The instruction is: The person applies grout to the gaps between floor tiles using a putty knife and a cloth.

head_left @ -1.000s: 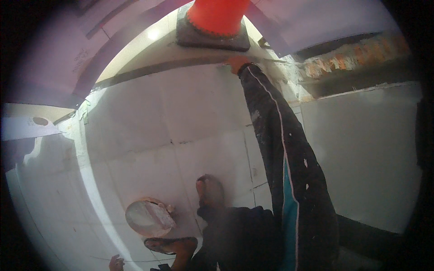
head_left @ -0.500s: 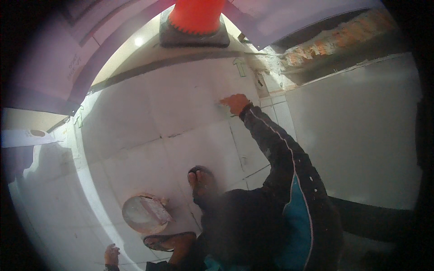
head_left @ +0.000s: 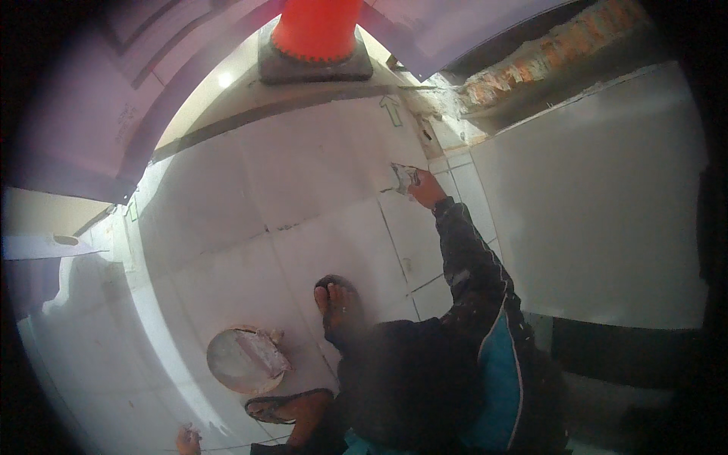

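Note:
My right hand (head_left: 428, 188) is stretched out low over the white tiled floor (head_left: 303, 171). Its fingers are closed round a small flat spreader (head_left: 401, 178) smeared with whitish paste, which lies close to a joint between tiles. At the lower left edge my left hand (head_left: 189, 440) is only partly in view. Its fingers look loosely bent and apart, with nothing visible in them. Beside my sandalled feet stands a round shallow tub (head_left: 221, 379) holding whitish material, with a pale pinkish, paste-covered piece lying across it.
An orange cone (head_left: 317, 30) on a black base stands at the far side. Purplish panels (head_left: 68, 114) rise at left and far. On the right are broken brickwork (head_left: 546, 64) and a large grey slab (head_left: 591, 205). Green arrows (head_left: 391, 111) mark the tiles.
My right hand has drawn back slightly to the right and turned, so the spreader now shows. My left hand has slipped lower toward the edge. The view has shifted a little.

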Action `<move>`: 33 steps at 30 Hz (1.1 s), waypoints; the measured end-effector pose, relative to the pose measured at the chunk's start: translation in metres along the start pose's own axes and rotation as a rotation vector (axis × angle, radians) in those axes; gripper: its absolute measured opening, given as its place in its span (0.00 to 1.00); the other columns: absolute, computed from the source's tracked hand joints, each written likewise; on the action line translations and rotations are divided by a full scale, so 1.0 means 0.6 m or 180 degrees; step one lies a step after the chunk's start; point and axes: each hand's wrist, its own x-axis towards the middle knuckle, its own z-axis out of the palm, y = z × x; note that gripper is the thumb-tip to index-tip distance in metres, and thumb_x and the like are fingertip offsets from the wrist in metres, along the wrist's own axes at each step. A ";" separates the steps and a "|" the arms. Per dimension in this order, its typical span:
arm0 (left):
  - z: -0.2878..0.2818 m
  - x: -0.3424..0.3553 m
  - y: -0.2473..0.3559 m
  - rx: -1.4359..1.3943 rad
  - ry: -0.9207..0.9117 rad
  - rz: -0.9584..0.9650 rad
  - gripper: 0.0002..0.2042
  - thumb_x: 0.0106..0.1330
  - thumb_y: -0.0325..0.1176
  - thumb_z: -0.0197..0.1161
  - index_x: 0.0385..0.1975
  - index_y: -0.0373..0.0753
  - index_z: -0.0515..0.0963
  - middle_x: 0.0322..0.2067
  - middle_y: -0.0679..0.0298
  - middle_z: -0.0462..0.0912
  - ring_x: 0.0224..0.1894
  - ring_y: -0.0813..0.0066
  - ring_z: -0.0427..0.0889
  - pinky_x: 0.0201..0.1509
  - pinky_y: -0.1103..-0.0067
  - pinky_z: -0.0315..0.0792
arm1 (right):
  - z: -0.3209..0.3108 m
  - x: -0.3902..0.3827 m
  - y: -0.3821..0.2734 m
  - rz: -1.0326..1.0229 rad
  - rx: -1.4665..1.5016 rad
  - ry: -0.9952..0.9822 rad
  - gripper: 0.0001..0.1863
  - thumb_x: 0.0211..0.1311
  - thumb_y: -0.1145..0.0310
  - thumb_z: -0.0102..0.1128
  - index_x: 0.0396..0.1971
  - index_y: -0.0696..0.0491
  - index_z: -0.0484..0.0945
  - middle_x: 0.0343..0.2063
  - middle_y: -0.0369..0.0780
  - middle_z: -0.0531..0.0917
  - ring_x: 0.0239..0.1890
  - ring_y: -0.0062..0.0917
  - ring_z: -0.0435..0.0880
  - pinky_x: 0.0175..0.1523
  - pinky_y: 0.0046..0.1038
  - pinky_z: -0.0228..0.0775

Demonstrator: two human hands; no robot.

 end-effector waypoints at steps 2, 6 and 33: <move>0.004 -0.007 -0.006 0.0043 0.0010 0.0144 0.18 0.67 0.41 0.57 0.53 0.40 0.73 0.37 0.61 0.82 0.36 0.73 0.81 0.40 0.76 0.74 | -0.007 -0.026 -0.020 0.0304 0.0250 -0.0056 0.26 0.50 0.68 0.53 0.51 0.62 0.72 0.40 0.53 0.80 0.46 0.41 0.79 0.54 0.35 0.68; 0.010 -0.004 -0.011 0.0056 0.0073 0.0276 0.17 0.68 0.40 0.56 0.54 0.43 0.73 0.37 0.63 0.82 0.34 0.75 0.81 0.39 0.78 0.73 | -0.017 -0.076 -0.123 0.0452 0.0514 -0.0056 0.27 0.51 0.69 0.53 0.54 0.61 0.70 0.42 0.53 0.79 0.47 0.44 0.78 0.54 0.36 0.68; 0.042 -0.027 -0.038 0.0710 -0.0311 0.0225 0.18 0.69 0.42 0.51 0.55 0.44 0.72 0.35 0.59 0.83 0.34 0.67 0.81 0.42 0.73 0.74 | 0.034 0.263 -0.224 -0.1080 -0.1710 -0.0289 0.26 0.57 0.71 0.45 0.55 0.34 0.74 0.48 0.39 0.80 0.49 0.35 0.79 0.50 0.41 0.73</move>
